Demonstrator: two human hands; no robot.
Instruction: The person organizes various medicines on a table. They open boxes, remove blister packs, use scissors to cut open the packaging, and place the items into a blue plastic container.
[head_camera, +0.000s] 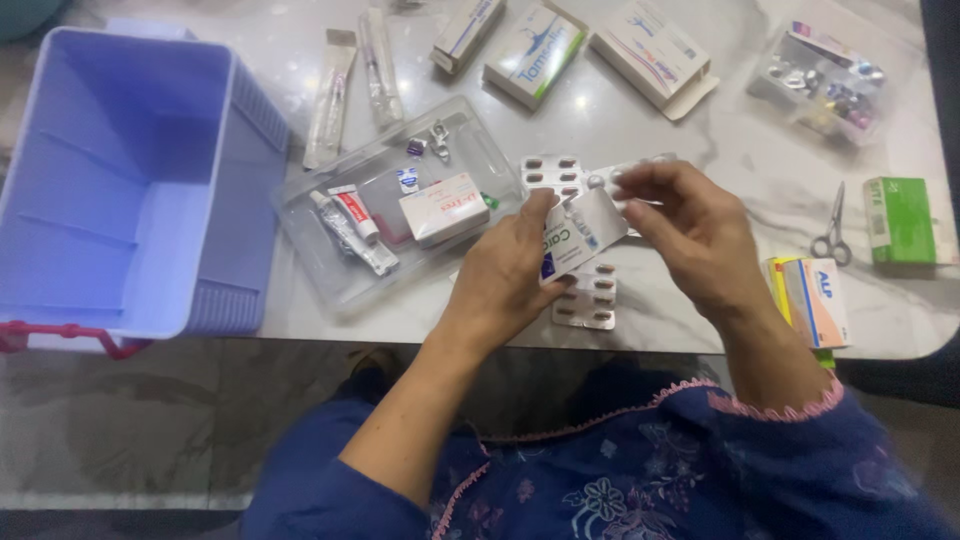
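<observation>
At far left sits a lavender plastic basket (130, 190). Right of it, a clear tray (330, 275) holds ointment tubes and a small carton. At center, the left hand (505, 275) grips a white medicine box (580, 235), while the right hand (690, 235) pinches its upper edge. Blister strips (588, 298) lie beneath, partly hidden by the hands. Scissors (832, 235) and a green box (900, 220) lie at right.

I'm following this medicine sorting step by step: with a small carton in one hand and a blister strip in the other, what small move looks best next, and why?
Probably slide the blister strip into the small white carton. The left hand holds the carton with its end turned toward the right hand, whose fingertips pinch the strip just above it. More strips lie loose on the marble table beneath, so nothing blocks the move.
</observation>
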